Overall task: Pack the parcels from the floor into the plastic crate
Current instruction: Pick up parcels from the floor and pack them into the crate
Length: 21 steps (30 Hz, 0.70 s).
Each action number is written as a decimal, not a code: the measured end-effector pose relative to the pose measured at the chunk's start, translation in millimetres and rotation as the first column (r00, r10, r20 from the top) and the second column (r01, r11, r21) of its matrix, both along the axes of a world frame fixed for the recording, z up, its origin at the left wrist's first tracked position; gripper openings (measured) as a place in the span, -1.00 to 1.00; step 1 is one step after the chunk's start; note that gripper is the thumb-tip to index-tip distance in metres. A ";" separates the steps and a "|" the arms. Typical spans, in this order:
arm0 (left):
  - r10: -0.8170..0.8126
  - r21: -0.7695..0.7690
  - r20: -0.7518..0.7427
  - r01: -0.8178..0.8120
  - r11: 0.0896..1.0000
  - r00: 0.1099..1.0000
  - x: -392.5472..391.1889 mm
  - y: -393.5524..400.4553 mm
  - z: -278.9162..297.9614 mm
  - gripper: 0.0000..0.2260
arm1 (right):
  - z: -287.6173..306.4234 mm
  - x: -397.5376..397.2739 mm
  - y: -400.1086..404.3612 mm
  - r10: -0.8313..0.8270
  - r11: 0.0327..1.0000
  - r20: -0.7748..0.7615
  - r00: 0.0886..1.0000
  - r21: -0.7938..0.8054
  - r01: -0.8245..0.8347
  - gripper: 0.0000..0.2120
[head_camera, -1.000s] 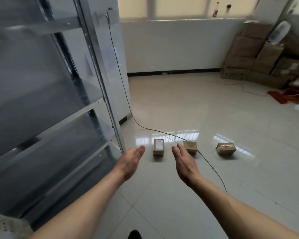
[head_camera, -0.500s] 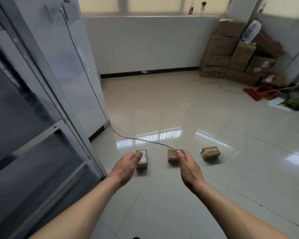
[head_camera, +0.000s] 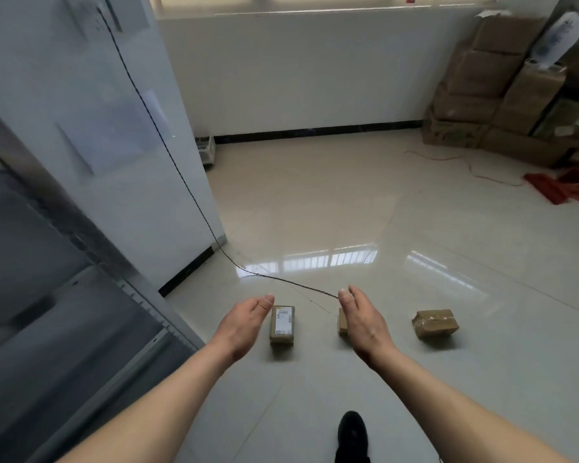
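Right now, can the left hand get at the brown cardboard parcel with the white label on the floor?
Probably yes. The left hand is open just left of the brown cardboard parcel with the white label, with nothing between them. The thin black cable lies on the floor behind the parcel, not across it.

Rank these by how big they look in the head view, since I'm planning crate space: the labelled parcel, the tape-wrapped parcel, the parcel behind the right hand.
1. and 2. tape-wrapped parcel and labelled parcel: they look alike, unranked.
3. parcel behind the right hand: smallest showing, but the right hand hides most of it, so unsure.
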<state>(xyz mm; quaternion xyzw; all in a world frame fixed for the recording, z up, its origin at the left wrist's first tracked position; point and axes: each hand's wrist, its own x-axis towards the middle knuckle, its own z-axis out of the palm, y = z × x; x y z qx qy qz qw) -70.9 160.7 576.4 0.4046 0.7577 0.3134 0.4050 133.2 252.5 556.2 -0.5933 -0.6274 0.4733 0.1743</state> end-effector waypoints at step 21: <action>0.419 -0.126 0.022 -0.413 0.902 0.908 -31.7 96.2 -42.4 -0.73 | -40.4 -83.9 178.1 0.453 0.892 0.130 0.882 -0.085 -0.445 -0.38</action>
